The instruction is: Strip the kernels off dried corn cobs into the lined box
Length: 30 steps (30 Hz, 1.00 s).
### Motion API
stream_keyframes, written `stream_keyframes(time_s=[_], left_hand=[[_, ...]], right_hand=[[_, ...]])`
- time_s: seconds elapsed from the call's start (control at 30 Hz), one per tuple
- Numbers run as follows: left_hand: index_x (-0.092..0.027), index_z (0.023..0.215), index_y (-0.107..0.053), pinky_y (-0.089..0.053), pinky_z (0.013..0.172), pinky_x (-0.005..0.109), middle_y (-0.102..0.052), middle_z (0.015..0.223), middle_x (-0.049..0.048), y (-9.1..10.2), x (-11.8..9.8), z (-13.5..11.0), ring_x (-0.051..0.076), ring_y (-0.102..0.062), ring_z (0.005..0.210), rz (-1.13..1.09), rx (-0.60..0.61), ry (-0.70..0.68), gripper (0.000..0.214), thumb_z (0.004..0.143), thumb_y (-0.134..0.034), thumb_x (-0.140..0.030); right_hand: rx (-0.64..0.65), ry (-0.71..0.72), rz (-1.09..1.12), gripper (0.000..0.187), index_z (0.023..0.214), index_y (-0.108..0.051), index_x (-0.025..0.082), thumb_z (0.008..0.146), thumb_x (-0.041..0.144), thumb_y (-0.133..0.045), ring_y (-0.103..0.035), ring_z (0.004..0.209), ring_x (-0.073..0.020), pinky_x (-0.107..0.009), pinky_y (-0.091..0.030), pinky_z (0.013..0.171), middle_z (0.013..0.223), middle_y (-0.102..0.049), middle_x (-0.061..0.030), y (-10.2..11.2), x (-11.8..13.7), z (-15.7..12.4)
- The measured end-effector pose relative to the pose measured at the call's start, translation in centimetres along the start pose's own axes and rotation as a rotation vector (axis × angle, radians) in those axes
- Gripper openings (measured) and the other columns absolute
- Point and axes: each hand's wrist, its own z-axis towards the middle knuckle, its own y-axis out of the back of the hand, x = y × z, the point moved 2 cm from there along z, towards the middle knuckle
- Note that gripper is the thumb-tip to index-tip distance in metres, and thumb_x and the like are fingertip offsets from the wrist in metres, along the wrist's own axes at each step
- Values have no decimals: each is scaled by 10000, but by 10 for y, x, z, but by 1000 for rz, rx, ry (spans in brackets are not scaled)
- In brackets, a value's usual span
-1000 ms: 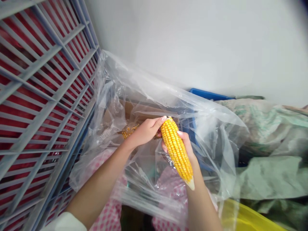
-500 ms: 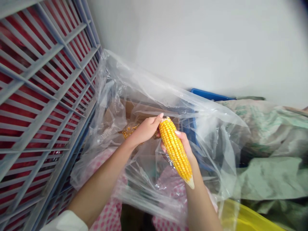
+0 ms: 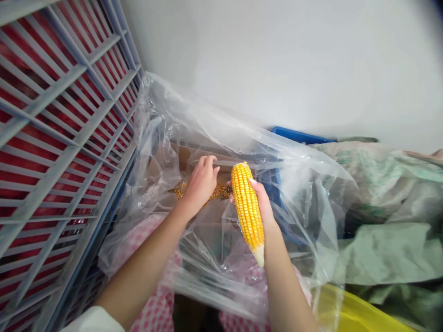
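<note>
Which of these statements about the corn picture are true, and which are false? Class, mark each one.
1. The right hand holds a yellow corn cob. True.
2. The left hand grips the cob's top. False: it is apart from the cob, above the loose kernels.
3. The kernels lie inside a clear plastic bag. True.
4. The slatted crate on the left is green. False: it is grey, with red showing behind the slats.

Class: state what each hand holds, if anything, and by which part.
The right hand grips the corn cob around its thicker half. The left hand is off the cob; its palm is hidden.
</note>
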Motion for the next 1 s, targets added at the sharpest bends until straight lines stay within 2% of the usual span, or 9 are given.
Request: stream_keyframes(time_s=[0.07, 0.17, 0.23, 0.3, 0.4, 0.53, 0.67, 0.83, 1.0], left_hand=[[-160, 1140, -487, -404, 869, 361, -560, 1125, 122, -8, -3, -5, 223, -547, 1013, -173, 165, 63, 372, 873, -347, -378], [-200, 1166, -471, -460, 783, 335, -593, 1070, 90, -23, -17, -18, 198, -595, 903, -559, 457, 146, 470, 873, -267, -505], [-193, 1229, -396, -483, 710, 302, -582, 1070, 101, -30, -27, -24, 164, -604, 807, -763, 557, 207, 480, 848, -380, -484], [-174, 1247, -348, -492, 665, 281, -587, 1022, 105, -33, -33, -27, 143, -597, 744, -889, 595, 280, 536, 796, -527, -401], [-183, 1181, -413, -502, 641, 275, -581, 1020, 92, -33, -33, -26, 139, -590, 738, -972, 567, 343, 509, 734, -613, -323], [-220, 1155, -453, -503, 656, 269, -550, 1119, 74, -29, -24, -20, 156, -585, 822, -944, 440, 315, 491, 712, -629, -339], [-200, 1171, -457, -476, 759, 280, -568, 1130, 75, -27, -20, -15, 185, -574, 938, -815, 354, 237, 515, 716, -621, -377], [-182, 1202, -441, -427, 866, 292, -559, 1190, 83, -23, -18, -14, 197, -545, 1049, -639, 309, 123, 532, 735, -588, -390], [-268, 1231, -442, -432, 821, 327, -624, 1092, 40, -16, -12, -14, 232, -585, 971, -158, 264, 33, 620, 671, -626, -462]], right_hand=[[-105, 34, 5, 395, 872, -624, 157, 711, 508, -543, -490, 450, -112, -228, -380, 415, 588, -610, -13, 2, 0, 4], [-218, 161, 5, 332, 866, -596, 193, 700, 480, -588, -488, 493, -97, -217, -372, 428, 663, -602, 16, 5, 1, 10], [-242, 208, -34, 309, 843, -572, 207, 718, 489, -565, -421, 449, -74, -203, -310, 387, 626, -547, 39, 7, 1, 12], [-248, 240, -98, 301, 805, -553, 204, 739, 497, -531, -346, 408, -61, -198, -259, 363, 561, -468, 57, 11, 3, 13], [-339, 351, -277, 317, 861, -570, 201, 762, 495, -506, -308, 390, -56, -199, -235, 354, 558, -441, 61, 20, 8, 9], [-470, 519, -599, 389, 990, -606, 199, 800, 504, -457, -328, 424, -66, -208, -277, 409, 569, -449, 50, 29, 17, 3], [-412, 537, -732, 333, 880, -616, 184, 800, 476, -477, -389, 494, -86, -216, -315, 485, 554, -458, 40, 27, 21, 1], [-348, 502, -829, 314, 776, -606, 190, 799, 475, -478, -359, 474, -87, -218, -290, 482, 509, -431, 48, 27, 29, -4], [-241, 418, -873, 288, 733, -612, 177, 782, 441, -508, -397, 530, -90, -217, -297, 518, 594, -513, 28, 37, 38, -8]])
